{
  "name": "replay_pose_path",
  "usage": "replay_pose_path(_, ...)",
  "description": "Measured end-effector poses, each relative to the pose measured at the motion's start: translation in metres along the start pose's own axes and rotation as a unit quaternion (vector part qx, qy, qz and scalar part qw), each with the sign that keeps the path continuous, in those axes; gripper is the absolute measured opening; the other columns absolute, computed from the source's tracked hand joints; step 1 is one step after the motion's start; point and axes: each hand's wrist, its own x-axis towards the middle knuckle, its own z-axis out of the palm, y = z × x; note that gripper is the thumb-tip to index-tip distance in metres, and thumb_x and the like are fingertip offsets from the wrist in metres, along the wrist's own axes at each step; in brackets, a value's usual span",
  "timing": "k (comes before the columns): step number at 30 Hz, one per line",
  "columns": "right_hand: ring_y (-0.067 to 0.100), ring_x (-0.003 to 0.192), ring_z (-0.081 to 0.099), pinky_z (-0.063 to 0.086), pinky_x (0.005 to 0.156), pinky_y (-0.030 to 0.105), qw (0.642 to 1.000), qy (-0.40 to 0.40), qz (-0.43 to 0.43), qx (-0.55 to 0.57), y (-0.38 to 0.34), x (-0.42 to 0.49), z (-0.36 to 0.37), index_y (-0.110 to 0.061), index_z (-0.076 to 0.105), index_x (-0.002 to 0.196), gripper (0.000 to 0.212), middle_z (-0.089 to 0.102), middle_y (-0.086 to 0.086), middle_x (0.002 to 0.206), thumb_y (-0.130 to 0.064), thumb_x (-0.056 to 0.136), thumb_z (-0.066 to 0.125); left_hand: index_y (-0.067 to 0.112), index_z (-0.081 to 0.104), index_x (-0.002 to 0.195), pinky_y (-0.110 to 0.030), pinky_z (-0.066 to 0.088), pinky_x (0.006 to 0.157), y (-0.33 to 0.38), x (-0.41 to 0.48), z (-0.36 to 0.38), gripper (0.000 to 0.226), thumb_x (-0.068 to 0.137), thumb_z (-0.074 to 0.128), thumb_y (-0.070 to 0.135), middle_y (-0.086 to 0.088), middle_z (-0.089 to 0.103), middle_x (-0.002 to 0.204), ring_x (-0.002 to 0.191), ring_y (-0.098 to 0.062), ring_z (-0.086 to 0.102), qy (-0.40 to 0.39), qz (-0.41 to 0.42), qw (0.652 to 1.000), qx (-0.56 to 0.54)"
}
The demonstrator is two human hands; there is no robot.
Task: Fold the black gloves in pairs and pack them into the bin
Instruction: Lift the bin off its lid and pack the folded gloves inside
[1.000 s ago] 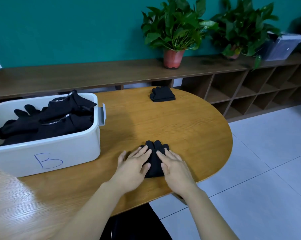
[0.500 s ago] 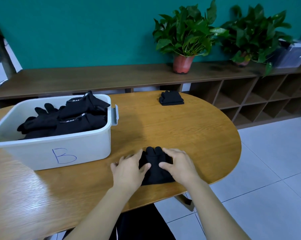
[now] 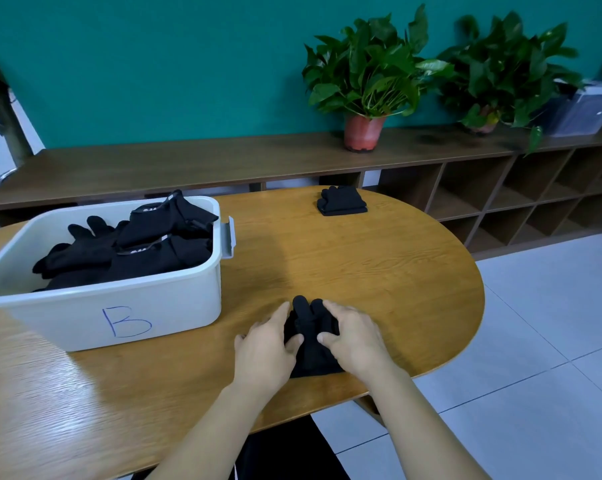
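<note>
I record the left hand [image 3: 264, 351] and right hand [image 3: 356, 341] gripping the folded glove pair [image 3: 310, 348] from either side on the worktop [image 3: 379, 271], thumbs on top. A second folded pair [image 3: 342, 201] lies well ahead of them. Ahead-left of the left hand stands the white bin [image 3: 174, 306] marked B, holding heaped black gloves [image 3: 136, 247].

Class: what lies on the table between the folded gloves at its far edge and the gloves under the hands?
Only bare table, per the head view, from far gloves to near gloves.
</note>
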Motion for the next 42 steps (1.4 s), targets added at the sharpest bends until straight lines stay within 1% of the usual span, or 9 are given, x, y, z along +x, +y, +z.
replay_pose_path(4,0.023,0.129,0.050,0.045,0.102,0.034,0.999,0.006,0.013,-0.041,-0.003,-0.002,-0.001,-0.031,0.032,0.153,0.066,0.049,0.000,0.146,-0.033,0.095,0.064,0.033,0.022,0.152,-0.041,0.032,0.104,0.000,-0.002,0.002,0.060,0.101,0.053,0.033,0.004,0.064,0.120,0.123,-0.014,0.051,0.009,0.007,1.000,-0.018)
replay_pose_path(6,0.022,0.123,0.055,0.047,0.097,0.033,0.998,0.013,0.016,-0.051,-0.003,-0.003,-0.001,-0.033,0.034,0.152,0.065,0.056,-0.002,0.138,-0.036,0.095,0.064,0.032,0.025,0.146,-0.037,0.039,0.101,0.000,-0.003,0.005,0.054,0.100,0.054,0.031,0.002,0.065,0.115,0.119,-0.014,0.055,0.022,0.019,0.999,-0.038)
replay_pose_path(11,0.017,0.118,0.059,0.048,0.094,0.030,0.999,0.022,0.036,0.019,0.003,-0.008,0.000,-0.040,0.040,0.146,0.060,0.063,-0.004,0.129,-0.034,0.092,0.066,0.029,0.027,0.138,-0.039,0.052,0.088,0.008,-0.006,0.006,0.047,0.100,0.054,0.025,-0.002,0.063,0.112,0.108,-0.022,0.063,0.029,0.045,0.995,-0.084)
replay_pose_path(18,0.011,0.120,0.057,0.047,0.090,0.027,0.993,0.040,0.045,0.098,0.010,-0.014,-0.011,-0.040,0.048,0.141,0.058,0.063,-0.007,0.131,-0.029,0.089,0.070,0.035,0.028,0.138,-0.042,0.056,0.083,0.017,0.005,-0.002,0.051,0.098,0.057,0.020,0.008,0.060,0.102,0.090,-0.013,0.063,-0.042,0.029,0.986,-0.159)
replay_pose_path(24,0.012,0.125,0.053,0.049,0.097,0.033,0.982,0.103,0.009,0.156,-0.008,-0.018,-0.060,-0.032,0.055,0.139,0.057,0.062,-0.004,0.132,-0.019,0.087,0.074,0.032,0.031,0.138,-0.039,0.056,0.089,0.055,0.016,-0.041,0.050,0.099,0.057,0.016,0.019,0.053,0.096,0.091,-0.009,0.061,-0.021,0.086,0.971,-0.224)
replay_pose_path(29,0.011,0.123,0.053,0.050,0.099,0.040,0.969,0.174,-0.060,0.168,-0.061,-0.016,-0.122,-0.030,0.058,0.135,0.057,0.063,-0.004,0.125,-0.018,0.083,0.078,0.032,0.033,0.135,-0.041,0.056,0.080,0.090,0.029,-0.117,0.046,0.099,0.058,0.019,0.005,0.058,0.095,0.077,-0.014,0.057,0.040,0.155,0.961,-0.227)
replay_pose_path(31,0.011,0.124,0.054,0.050,0.100,0.040,0.964,0.181,-0.091,0.173,-0.093,-0.012,-0.140,-0.026,0.059,0.135,0.057,0.062,-0.005,0.124,-0.016,0.083,0.078,0.031,0.033,0.136,-0.041,0.054,0.077,0.092,0.033,-0.152,0.047,0.098,0.059,0.021,-0.002,0.058,0.100,0.084,-0.022,0.058,0.072,0.174,0.959,-0.212)
replay_pose_path(33,0.012,0.123,0.056,0.050,0.101,0.042,0.958,0.177,-0.122,0.189,-0.127,-0.004,-0.148,-0.024,0.059,0.135,0.057,0.064,-0.003,0.126,-0.013,0.082,0.079,0.029,0.034,0.137,-0.035,0.049,0.077,0.085,0.038,-0.188,0.047,0.098,0.060,0.022,0.001,0.055,0.103,0.089,-0.021,0.055,0.103,0.180,0.957,-0.204)
replay_pose_path(42,0.015,0.120,0.059,0.047,0.103,0.041,0.950,0.113,-0.233,0.176,-0.294,0.047,-0.079,-0.024,0.060,0.133,0.061,0.066,-0.001,0.128,-0.021,0.076,0.081,0.033,0.040,0.126,-0.053,0.055,0.089,-0.039,0.044,-0.320,0.045,0.093,0.067,0.016,-0.015,0.069,0.098,0.091,-0.034,0.069,0.151,0.085,0.956,-0.236)
